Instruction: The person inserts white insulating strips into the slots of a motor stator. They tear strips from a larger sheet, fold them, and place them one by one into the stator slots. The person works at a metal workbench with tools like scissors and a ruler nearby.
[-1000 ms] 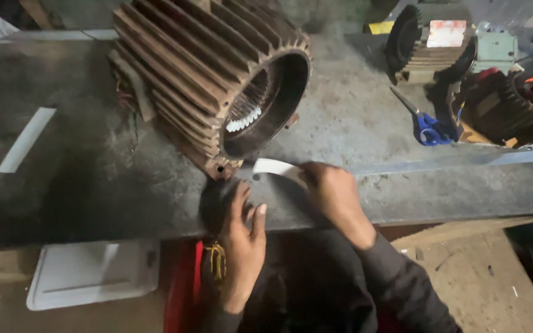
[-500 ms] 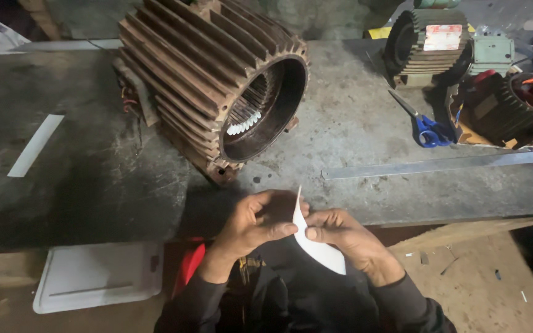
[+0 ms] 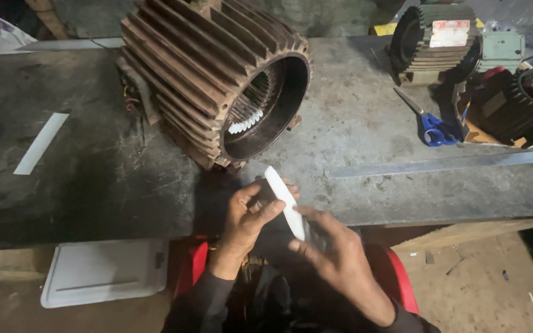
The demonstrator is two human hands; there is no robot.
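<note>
One white paper strip (image 3: 285, 202), held between both hands just off the bench's (image 3: 365, 123) near edge, in front of the finned motor housing (image 3: 217, 80). Since half a second ago it has turned from a broad, curved face to a narrow edge-on sliver. Left hand (image 3: 246, 217) pinches its upper end with thumb and fingers; right hand (image 3: 334, 262) grips the lower end. Long axis runs diagonally, upper end toward the housing, lower end toward the person.

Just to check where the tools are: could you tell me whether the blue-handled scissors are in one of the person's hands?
No, the scissors lie on the bench, far from both hands.
</note>
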